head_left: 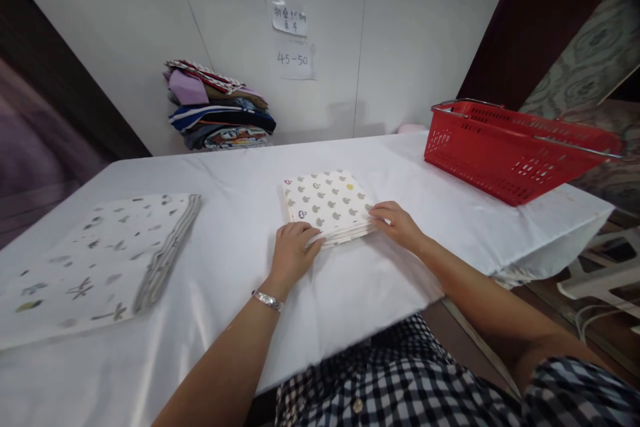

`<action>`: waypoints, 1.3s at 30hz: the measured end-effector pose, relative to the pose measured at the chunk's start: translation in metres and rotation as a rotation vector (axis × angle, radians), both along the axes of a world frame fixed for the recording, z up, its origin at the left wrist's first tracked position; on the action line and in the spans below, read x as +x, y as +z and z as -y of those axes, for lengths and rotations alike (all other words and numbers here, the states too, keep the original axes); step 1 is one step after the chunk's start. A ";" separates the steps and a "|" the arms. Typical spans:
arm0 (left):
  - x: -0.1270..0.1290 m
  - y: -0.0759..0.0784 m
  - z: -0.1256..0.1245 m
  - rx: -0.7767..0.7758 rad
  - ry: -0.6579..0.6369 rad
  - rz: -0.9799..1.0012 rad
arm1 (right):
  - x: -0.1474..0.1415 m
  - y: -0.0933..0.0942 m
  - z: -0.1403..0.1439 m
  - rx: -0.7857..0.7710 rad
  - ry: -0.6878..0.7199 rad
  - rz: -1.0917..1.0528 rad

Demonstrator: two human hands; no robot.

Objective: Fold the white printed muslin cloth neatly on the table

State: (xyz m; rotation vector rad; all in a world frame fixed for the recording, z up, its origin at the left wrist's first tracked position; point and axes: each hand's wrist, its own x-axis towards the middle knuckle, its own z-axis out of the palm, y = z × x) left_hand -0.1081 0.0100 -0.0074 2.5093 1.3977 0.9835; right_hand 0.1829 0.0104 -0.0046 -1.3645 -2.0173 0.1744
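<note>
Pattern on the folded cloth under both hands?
Head view: folded cloth is cream with grey mouse-head shapes, a few coloured; left hand, right hand.

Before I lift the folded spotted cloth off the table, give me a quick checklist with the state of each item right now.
1. Left hand on the near left corner of the folded spotted cloth: ok, its fingers rest on the edge.
2. Right hand on the near right corner: ok, in contact.
3. Layers squared up: cannot tell; the near edge shows several layers, a little fanned.
4. Firm grip under the stack: cannot tell, the fingertips lie on top and at the edge.
5. Red basket free of the cloth: ok, it stands apart at the far right.
6. Larger printed cloth free of it: ok, it lies apart at the left on the white table.
</note>
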 end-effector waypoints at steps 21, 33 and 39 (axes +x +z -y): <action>0.006 -0.003 -0.002 -0.013 0.026 0.018 | -0.011 0.023 -0.014 -0.049 0.204 0.541; 0.008 -0.005 -0.002 -0.019 0.061 0.065 | -0.006 0.016 -0.012 -0.014 0.231 0.490; 0.010 -0.006 -0.003 -0.057 0.093 0.119 | -0.014 0.027 -0.020 -0.122 0.203 0.553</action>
